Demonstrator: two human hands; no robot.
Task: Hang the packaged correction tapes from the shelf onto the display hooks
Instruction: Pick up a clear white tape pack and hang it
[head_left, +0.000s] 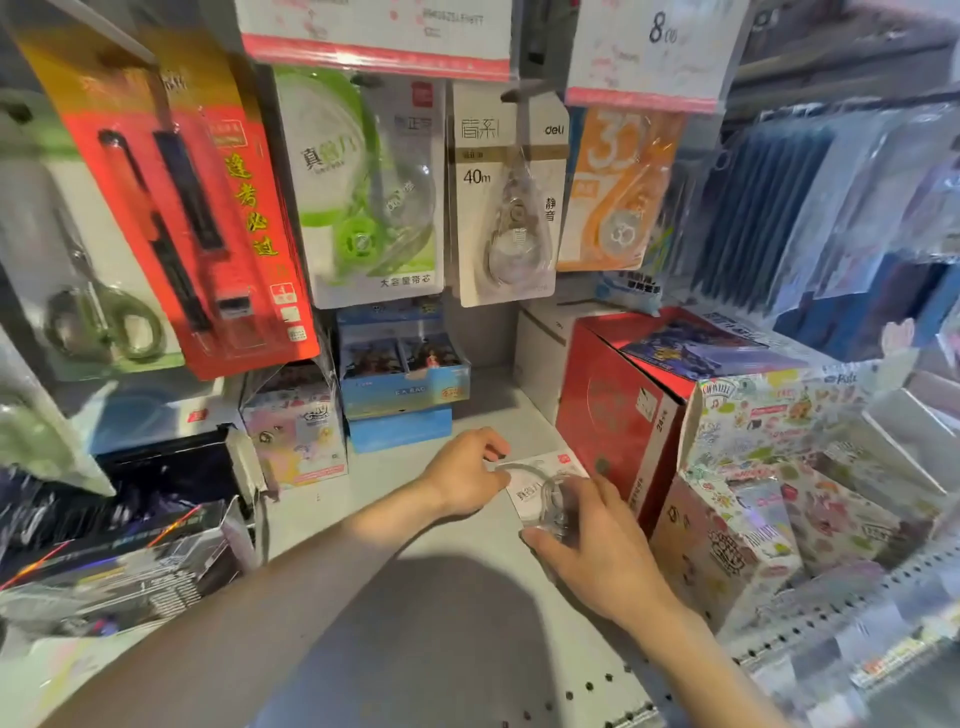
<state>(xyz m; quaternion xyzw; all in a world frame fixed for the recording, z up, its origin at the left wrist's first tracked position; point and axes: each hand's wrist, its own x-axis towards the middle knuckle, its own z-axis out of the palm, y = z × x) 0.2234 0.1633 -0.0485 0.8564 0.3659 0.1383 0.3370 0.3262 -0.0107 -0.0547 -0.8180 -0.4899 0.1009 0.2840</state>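
A packaged correction tape (540, 486), white card with a clear blister, lies flat on the grey shelf (415, 530) beside a red box. My left hand (467, 475) pinches the package's left edge. My right hand (597, 551) covers its near end, fingers curled over the blister. Above, on display hooks, hang a green correction tape pack (363, 192), a white "40m" pack (506, 197) and an orange pack (618, 192). The hook (524, 88) over the white pack sticks out toward me.
A red box (618, 410) stands right of the package, with patterned boxes (753, 514) further right. Blue card boxes (402, 374) and a pink box (296, 431) stand at the shelf's back. A red pen pack (182, 218) and scissors (98, 312) hang left.
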